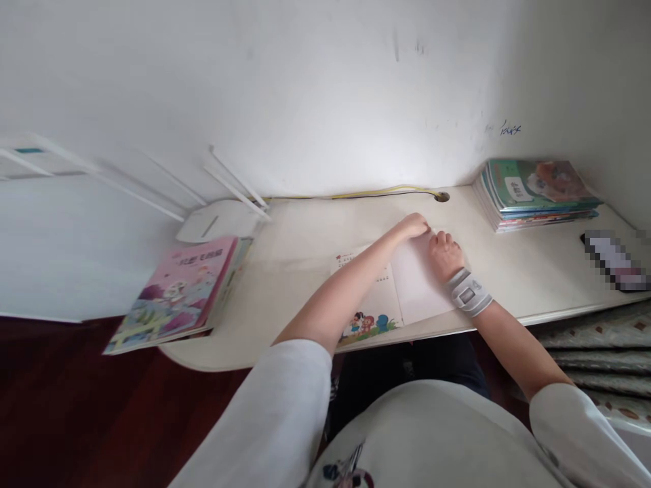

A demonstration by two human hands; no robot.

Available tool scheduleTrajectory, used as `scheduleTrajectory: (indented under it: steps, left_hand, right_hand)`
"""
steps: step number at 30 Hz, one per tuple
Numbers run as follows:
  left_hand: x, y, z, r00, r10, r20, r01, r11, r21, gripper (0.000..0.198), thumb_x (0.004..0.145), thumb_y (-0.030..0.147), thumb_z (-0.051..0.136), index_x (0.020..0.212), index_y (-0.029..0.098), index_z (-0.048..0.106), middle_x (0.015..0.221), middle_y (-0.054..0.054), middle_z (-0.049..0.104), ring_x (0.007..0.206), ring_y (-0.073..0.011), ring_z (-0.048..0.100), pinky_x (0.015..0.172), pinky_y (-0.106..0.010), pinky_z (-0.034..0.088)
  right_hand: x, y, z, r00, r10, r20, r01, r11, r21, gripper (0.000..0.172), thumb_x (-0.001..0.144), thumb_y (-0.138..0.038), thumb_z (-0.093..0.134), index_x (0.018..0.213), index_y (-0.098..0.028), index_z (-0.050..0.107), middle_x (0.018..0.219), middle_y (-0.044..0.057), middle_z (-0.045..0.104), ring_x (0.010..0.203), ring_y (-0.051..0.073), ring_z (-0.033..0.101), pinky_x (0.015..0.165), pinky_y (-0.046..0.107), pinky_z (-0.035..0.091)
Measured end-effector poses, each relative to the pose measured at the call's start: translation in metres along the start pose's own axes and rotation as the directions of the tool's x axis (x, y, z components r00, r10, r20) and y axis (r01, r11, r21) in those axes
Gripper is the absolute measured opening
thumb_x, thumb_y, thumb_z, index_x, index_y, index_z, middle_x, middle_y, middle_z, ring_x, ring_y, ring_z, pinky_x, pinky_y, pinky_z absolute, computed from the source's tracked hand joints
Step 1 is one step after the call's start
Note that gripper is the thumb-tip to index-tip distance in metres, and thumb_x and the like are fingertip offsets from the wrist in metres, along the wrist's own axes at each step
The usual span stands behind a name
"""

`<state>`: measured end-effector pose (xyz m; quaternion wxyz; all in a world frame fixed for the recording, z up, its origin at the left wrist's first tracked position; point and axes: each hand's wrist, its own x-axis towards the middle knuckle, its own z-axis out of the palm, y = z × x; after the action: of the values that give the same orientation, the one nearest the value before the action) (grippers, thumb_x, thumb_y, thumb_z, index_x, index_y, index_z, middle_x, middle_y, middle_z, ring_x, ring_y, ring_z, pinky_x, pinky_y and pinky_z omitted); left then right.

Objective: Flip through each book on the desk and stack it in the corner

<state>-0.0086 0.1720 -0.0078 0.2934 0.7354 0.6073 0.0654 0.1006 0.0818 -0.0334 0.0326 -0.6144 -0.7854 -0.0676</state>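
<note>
An open picture book [375,298] lies near the desk's front edge. Its left page carries printed text and cartoon figures; its right page [420,288] looks blank. Across the book reaches my left arm, partly covering the left page. At the top of the blank page my left hand [414,225] is closed, knuckles up. Just right of it, my right hand [446,254] is also closed, over the page's right edge, with a grey band on its wrist. The fingertips of both hands nearly meet; a small pale bit shows between them, too small to name.
On the white desk [289,298], a stack of books [539,193] stands at the back right, with a blurred-out phone [615,261] nearer. At left, a pink book [178,291] tops a pile overhanging the edge, near a white router [218,220]. Cables [376,192] run along the wall.
</note>
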Motion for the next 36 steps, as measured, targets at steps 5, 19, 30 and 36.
scheduleTrajectory:
  steps: [5, 19, 30, 36]
  left_hand:
    - [0.004, 0.004, -0.008, 0.983, -0.138, 0.118, 0.148, 0.986, -0.08, 0.012, 0.067, 0.02, 0.057, 0.069, 0.014, 0.067, 0.064, -0.006, 0.065, 0.06, -0.018, 0.06, 0.056, -0.027, 0.043]
    - [0.01, 0.011, 0.0, 0.997, 0.035, 0.068, -0.035, 0.999, 0.002, 0.01, 0.066, 0.015, 0.058, 0.058, 0.014, 0.063, 0.057, -0.002, 0.06, 0.065, -0.0152, 0.056, 0.062, -0.025, 0.041]
    - [0.0, 0.012, 0.029, 0.969, 0.15, -0.198, -0.146, 0.989, 0.035, 0.017, 0.073, 0.013, 0.05, 0.067, 0.015, 0.065, 0.076, -0.007, 0.068, 0.074, -0.0176, 0.059, 0.071, -0.029, 0.042]
    - [-0.009, -0.006, 0.0, 0.915, 0.212, -0.342, -0.216, 0.976, 0.027, 0.027, 0.083, 0.014, 0.041, 0.093, 0.015, 0.066, 0.104, -0.005, 0.068, 0.099, -0.0145, 0.057, 0.088, -0.024, 0.04]
  right_hand:
    - [0.0, 0.002, -0.005, 1.0, 0.023, 0.007, -0.023, 0.998, 0.057, 0.04, 0.092, -0.009, 0.021, 0.117, -0.005, 0.052, 0.102, 0.02, 0.055, 0.093, 0.025, 0.053, 0.068, 0.031, 0.046]
    - [0.002, 0.019, -0.004, 1.0, 0.006, -0.01, -0.005, 0.993, 0.119, 0.031, 0.088, -0.004, 0.03, 0.104, -0.006, 0.057, 0.099, 0.018, 0.056, 0.091, 0.022, 0.05, 0.076, 0.031, 0.041]
    - [0.002, 0.013, 0.005, 0.998, 0.014, -0.062, -0.012, 1.0, 0.021, 0.038, 0.09, -0.006, 0.022, 0.107, -0.006, 0.056, 0.094, 0.018, 0.055, 0.088, 0.024, 0.051, 0.065, 0.03, 0.041]
    - [0.001, 0.018, -0.002, 1.0, -0.004, 0.005, 0.004, 1.0, 0.03, 0.033, 0.09, -0.007, 0.028, 0.107, -0.007, 0.056, 0.102, 0.018, 0.056, 0.094, 0.024, 0.051, 0.071, 0.03, 0.041]
